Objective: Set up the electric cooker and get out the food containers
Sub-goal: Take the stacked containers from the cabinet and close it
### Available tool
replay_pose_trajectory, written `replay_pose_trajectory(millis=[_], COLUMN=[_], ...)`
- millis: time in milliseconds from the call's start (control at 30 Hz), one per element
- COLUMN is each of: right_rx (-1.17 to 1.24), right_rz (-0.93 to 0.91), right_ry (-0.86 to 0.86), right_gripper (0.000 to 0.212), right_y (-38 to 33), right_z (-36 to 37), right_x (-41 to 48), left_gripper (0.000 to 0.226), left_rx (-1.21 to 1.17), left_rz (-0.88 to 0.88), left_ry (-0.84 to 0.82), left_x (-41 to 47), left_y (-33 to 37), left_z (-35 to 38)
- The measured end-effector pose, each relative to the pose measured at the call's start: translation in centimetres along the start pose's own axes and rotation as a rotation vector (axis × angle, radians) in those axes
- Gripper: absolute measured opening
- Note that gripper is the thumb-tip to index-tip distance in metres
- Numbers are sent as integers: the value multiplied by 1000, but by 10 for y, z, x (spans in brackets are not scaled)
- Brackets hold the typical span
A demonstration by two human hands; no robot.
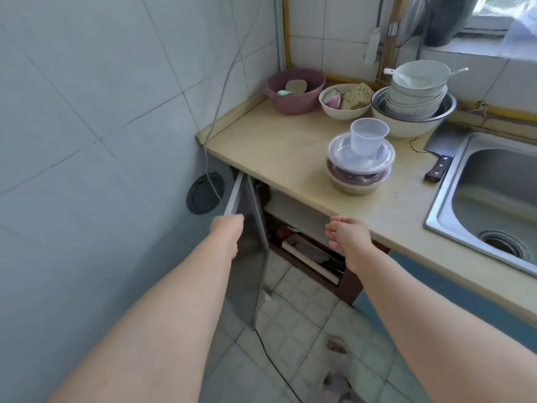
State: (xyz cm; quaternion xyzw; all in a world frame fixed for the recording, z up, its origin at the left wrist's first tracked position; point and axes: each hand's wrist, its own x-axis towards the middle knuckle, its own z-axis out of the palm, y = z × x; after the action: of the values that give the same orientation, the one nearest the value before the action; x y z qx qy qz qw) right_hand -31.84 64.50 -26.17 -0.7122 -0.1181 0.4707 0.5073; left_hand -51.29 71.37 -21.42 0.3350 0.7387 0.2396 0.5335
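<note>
No electric cooker shows; lidded food containers (361,158) sit stacked on the surface (279,146), right of the open cupboard door (250,228); the left hand (228,228) holds that door's edge, its fingers hidden behind it; the right hand (347,237) hovers near the cupboard with fingers spread, empty; the door could swing shut on the reaching arm.

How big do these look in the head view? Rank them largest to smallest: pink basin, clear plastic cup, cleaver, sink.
1. sink, cut off by the frame edge.
2. pink basin.
3. cleaver, about as long as the basin is wide but far slimmer, so this rank is unsure.
4. clear plastic cup.
</note>
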Motion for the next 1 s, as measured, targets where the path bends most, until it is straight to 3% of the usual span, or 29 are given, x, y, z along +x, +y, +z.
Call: replay_pose_trajectory(millis=[100,200,267,367,467,600,767,933,1000], right_rx=[-153,-302,-398,-502,-553,-575,-595,-593,-591], right_rz=[-15,-19,-22,-22,-15,-18,9,28,36], right_ry=[-108,-173,-204,-233,-240,-241,-193,-113,-82], right_gripper=[13,17,18,17,17,17,17,20,21], right_y=[30,60,72,80,80,75,76,81,81], right_z=[29,50,56,61,61,53,34,7,-7], right_x=[-21,-33,-36,-35,-26,-12,3,16,18], left_gripper=[26,29,11,26,9,30,22,10,18], left_rx=[73,89,93,102,131,154,306,471,513], left_rz=[-43,-78,-110,-149,-155,-145,-116,-148,-149], left_ry=[103,167,178,166,165,144,201,-11,-108], left_x=[4,19,19,36,43,54,59,54,50], left_y=[-34,-64,-72,-85,-90,-99,-106,-93,-85], left_z=[-40,-67,-76,-81,-74,-57,-43,-5,17])
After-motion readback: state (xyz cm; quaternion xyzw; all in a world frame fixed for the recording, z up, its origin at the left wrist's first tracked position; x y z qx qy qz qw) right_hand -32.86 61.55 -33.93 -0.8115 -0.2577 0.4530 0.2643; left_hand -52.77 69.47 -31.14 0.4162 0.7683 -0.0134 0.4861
